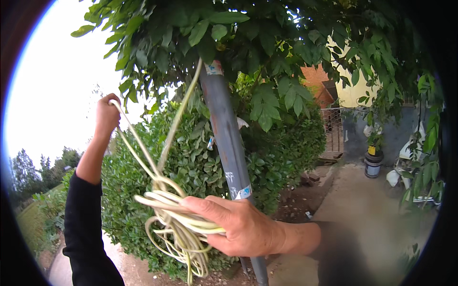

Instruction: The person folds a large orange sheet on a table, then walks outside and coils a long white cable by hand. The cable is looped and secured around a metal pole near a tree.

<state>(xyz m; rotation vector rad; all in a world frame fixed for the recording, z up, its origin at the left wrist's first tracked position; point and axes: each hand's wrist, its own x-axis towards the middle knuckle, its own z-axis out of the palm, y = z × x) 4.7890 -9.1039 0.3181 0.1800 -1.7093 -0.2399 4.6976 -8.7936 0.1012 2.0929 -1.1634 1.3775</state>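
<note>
My right hand (243, 225) grips a loose bundle of pale yellow-green cord (175, 218), whose loops hang below and to the left of the fingers. Raised at the upper left, my left hand (109, 112) is closed on a loop of the same cord, and two strands slant from it down to the bundle. Another length of cord runs from the bundle up into the leaves beside the top of a grey metal pole (225, 132). The pole stands just behind my right hand, leaning slightly in the view, with stickers near its top and middle. Foliage hides the cord's upper end.
Leafy branches (264, 46) hang overhead. A dense green hedge (132, 200) grows behind the pole. At the right, a concrete path (336, 200) passes a dark bucket (373, 165) by a grey wall (361, 136). A metal gate (332, 132) stands farther back.
</note>
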